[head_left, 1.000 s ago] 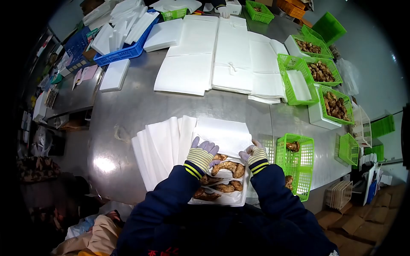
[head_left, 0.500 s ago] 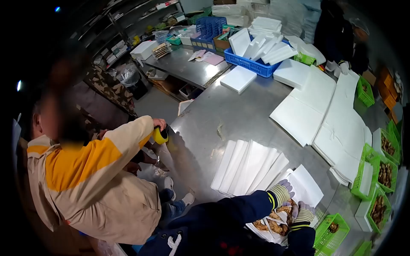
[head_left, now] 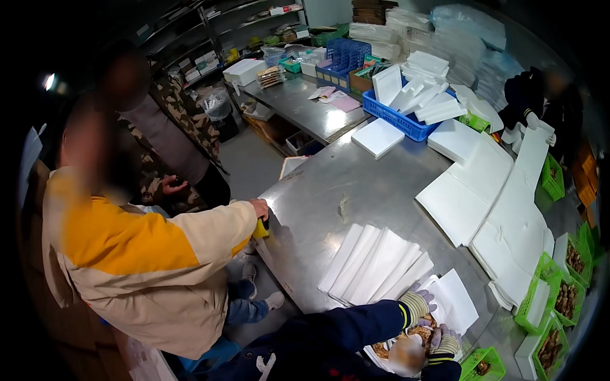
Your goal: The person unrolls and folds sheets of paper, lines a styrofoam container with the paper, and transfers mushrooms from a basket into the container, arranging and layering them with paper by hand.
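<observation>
At the lower right, a white foam box point(head_left: 373, 357) holds brown mushrooms point(head_left: 381, 349) on white paper. My left hand point(head_left: 418, 306), in a striped glove, lies at the box's upper edge, by the raised white sheet point(head_left: 455, 301); its fingertips look spread. My right hand point(head_left: 446, 340), gloved alike, is over the box's right side near the mushrooms, its fingers bent; what it touches is too small to tell. A blurred patch hides part of the box. Left of it, folded white papers point(head_left: 375, 265) lie fanned on the metal table point(head_left: 305, 222).
A person in a beige and yellow jacket point(head_left: 146, 247) stands left, a hand at the table edge with yellow tape point(head_left: 260, 229). Another person point(head_left: 168, 120) stands behind. A co-worker point(head_left: 540, 114) handles white sheets point(head_left: 508, 216) at the far right. Green baskets point(head_left: 545, 292) line the right.
The view has swung left, bringing the jacketed person and another person into sight. The far co-worker has lifted a sheet's end. My hands stay at the box.
</observation>
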A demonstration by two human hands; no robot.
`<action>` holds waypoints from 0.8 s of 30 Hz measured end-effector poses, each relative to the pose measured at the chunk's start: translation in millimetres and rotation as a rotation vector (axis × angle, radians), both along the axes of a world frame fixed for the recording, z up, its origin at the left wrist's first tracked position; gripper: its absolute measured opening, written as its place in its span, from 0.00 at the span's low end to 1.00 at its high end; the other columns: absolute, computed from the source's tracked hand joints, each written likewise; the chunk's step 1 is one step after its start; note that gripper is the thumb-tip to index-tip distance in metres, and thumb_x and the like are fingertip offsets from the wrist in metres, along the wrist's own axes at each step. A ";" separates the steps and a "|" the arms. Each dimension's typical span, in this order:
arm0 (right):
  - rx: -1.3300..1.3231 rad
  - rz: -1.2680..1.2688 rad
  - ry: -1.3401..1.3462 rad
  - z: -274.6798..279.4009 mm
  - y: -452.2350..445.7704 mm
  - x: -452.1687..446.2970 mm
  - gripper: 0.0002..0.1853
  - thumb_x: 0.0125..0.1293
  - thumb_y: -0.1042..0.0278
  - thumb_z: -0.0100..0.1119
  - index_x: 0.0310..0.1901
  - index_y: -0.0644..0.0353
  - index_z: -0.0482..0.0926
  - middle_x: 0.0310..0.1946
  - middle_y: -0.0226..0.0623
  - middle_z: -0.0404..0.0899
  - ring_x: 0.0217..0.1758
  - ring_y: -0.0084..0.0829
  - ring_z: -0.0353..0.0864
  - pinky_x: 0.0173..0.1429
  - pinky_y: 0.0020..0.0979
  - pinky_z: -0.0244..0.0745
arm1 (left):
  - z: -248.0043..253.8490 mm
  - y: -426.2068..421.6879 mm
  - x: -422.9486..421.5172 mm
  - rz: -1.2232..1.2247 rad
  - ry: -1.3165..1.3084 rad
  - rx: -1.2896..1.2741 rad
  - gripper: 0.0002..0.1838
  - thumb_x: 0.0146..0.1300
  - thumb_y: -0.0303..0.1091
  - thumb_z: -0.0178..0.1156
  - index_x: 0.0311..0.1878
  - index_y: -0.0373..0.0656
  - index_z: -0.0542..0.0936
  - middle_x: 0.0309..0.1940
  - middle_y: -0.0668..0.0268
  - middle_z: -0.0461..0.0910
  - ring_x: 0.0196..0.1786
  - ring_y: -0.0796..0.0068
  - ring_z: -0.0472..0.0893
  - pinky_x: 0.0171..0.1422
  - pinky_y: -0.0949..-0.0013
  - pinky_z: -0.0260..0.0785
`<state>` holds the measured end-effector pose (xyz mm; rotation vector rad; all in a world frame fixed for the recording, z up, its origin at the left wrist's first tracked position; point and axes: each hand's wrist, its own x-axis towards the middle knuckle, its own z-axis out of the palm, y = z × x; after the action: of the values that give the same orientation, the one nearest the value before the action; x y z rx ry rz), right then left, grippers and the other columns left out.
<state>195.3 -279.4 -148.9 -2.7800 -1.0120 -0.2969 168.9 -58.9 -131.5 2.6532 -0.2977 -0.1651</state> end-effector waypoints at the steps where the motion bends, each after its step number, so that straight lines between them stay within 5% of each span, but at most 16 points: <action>1: -0.078 -0.047 0.130 7.6 2.1 1.1 0.13 0.58 0.56 0.52 0.37 0.53 0.79 0.24 0.42 0.77 0.31 0.44 0.76 0.46 0.45 0.67 | -0.7 -0.6 -0.4 0.011 -0.028 -0.016 0.29 0.52 0.58 0.60 0.54 0.52 0.75 0.55 0.60 0.71 0.59 0.62 0.69 0.66 0.39 0.49; 6: -0.198 -0.106 0.270 14.0 2.8 1.1 0.14 0.60 0.56 0.49 0.41 0.51 0.80 0.31 0.46 0.80 0.38 0.48 0.77 0.48 0.46 0.68 | -11.2 -0.9 1.7 0.018 -0.014 -0.051 0.28 0.53 0.57 0.60 0.54 0.53 0.75 0.59 0.61 0.69 0.60 0.61 0.68 0.67 0.38 0.47; 8: -0.082 -0.015 0.098 5.2 -0.6 1.6 0.11 0.53 0.59 0.57 0.35 0.53 0.79 0.17 0.38 0.75 0.25 0.43 0.76 0.44 0.51 0.69 | -9.4 0.1 1.0 0.019 -0.024 -0.062 0.29 0.52 0.57 0.60 0.55 0.53 0.75 0.59 0.62 0.69 0.60 0.62 0.68 0.67 0.38 0.47; 9: -0.240 -0.075 0.287 5.1 -5.8 6.4 0.14 0.59 0.55 0.49 0.43 0.48 0.79 0.25 0.46 0.80 0.32 0.48 0.79 0.48 0.48 0.68 | -13.2 0.1 3.1 0.011 0.003 -0.080 0.30 0.52 0.58 0.60 0.55 0.53 0.74 0.59 0.62 0.68 0.60 0.62 0.67 0.68 0.39 0.47; 12: -0.304 -0.085 0.352 -7.8 -11.1 12.5 0.15 0.59 0.53 0.49 0.44 0.47 0.78 0.26 0.45 0.80 0.32 0.47 0.79 0.50 0.48 0.68 | -17.0 -0.3 3.4 0.007 -0.008 -0.058 0.30 0.53 0.58 0.59 0.54 0.49 0.74 0.58 0.57 0.68 0.61 0.57 0.66 0.68 0.39 0.47; 13: -0.054 -0.058 0.121 -52.3 -27.3 8.1 0.11 0.53 0.59 0.55 0.36 0.51 0.79 0.19 0.36 0.75 0.27 0.40 0.75 0.53 0.55 0.65 | -11.6 1.0 4.1 -0.003 0.019 -0.054 0.30 0.53 0.58 0.58 0.54 0.49 0.73 0.58 0.58 0.68 0.62 0.58 0.66 0.68 0.39 0.47; 23: 0.215 0.043 -0.073 -21.9 -10.3 -1.6 0.10 0.55 0.61 0.53 0.37 0.51 0.79 0.23 0.34 0.78 0.28 0.41 0.75 0.53 0.57 0.64 | 3.2 3.5 9.6 -0.015 0.148 0.024 0.29 0.55 0.60 0.58 0.54 0.52 0.74 0.60 0.61 0.67 0.64 0.61 0.64 0.70 0.41 0.46; 24: -0.116 -0.114 0.372 25.5 2.5 -0.2 0.11 0.55 0.60 0.53 0.38 0.51 0.78 0.26 0.34 0.79 0.32 0.42 0.76 0.53 0.51 0.66 | 6.1 3.4 9.0 -0.013 0.139 0.060 0.29 0.55 0.61 0.57 0.55 0.52 0.74 0.61 0.62 0.67 0.65 0.61 0.64 0.71 0.43 0.46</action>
<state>195.0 -276.9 -123.4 -2.8469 -0.8036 0.2665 178.0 -55.5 -125.4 2.6826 -0.2674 -0.3667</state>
